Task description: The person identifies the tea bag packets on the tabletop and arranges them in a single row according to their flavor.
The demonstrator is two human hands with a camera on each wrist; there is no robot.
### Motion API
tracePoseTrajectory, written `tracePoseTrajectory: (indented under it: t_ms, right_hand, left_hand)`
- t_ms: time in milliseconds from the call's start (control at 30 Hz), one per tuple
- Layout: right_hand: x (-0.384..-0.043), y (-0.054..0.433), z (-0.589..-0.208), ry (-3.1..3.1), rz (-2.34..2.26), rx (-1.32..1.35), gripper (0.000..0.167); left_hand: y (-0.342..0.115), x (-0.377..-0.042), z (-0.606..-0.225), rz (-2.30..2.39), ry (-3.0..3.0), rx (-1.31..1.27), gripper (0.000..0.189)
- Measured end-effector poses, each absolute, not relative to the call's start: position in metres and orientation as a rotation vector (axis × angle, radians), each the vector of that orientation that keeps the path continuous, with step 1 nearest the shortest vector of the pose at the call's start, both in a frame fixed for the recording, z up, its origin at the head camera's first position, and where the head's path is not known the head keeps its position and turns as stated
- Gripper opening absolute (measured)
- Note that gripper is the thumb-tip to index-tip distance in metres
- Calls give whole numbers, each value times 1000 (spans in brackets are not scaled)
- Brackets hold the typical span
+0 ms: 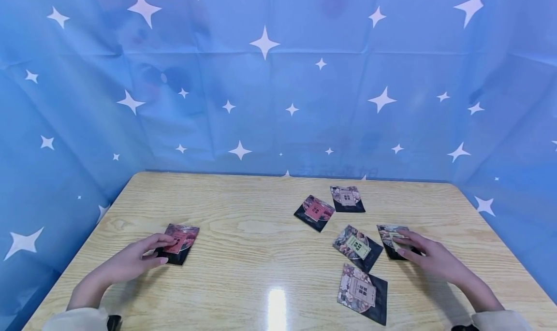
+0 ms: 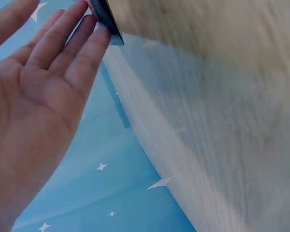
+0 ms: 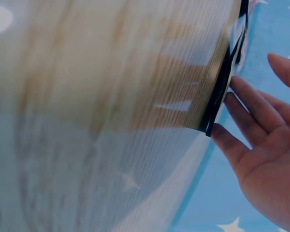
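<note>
Fingers point(image 2: 92, 58) loosely extended, my left hand point(image 1: 130, 261) touches the red packet point(image 1: 185, 240), my right hand point(image 1: 435, 258) the green packet point(image 1: 388, 236): probably light, slippery, best pinched by edges.

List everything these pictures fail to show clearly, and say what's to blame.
Head view: parts of the left packet, behind the left hand.
Head view: parts of the right packet, behind the right hand.
Head view: the nearest packet's smallest lettering, too small.
Left wrist view: the left packet's upper portion, cut off by the top edge.
Right wrist view: the right packet's printed front, seen nearly edge-on.
</note>
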State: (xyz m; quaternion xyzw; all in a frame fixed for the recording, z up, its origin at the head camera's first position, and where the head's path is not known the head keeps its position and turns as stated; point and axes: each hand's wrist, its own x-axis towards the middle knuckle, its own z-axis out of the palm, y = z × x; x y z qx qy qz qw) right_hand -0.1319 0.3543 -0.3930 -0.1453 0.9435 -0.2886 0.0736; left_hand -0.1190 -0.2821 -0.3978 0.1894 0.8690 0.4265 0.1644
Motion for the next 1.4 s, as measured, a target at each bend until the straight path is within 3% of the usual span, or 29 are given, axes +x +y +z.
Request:
tracePoseTrajectory:
  t_ms: [933, 1400]
  right_hand:
    - [-133, 354, -390, 2808, -879, -450, 56]
    - [-146, 347, -369, 2776, -927, -587, 47]
  left_hand:
    - [-281, -120, -397, 1189, 2469, 421, 55]
    - [-282, -120, -398, 1188, 2460, 433, 55]
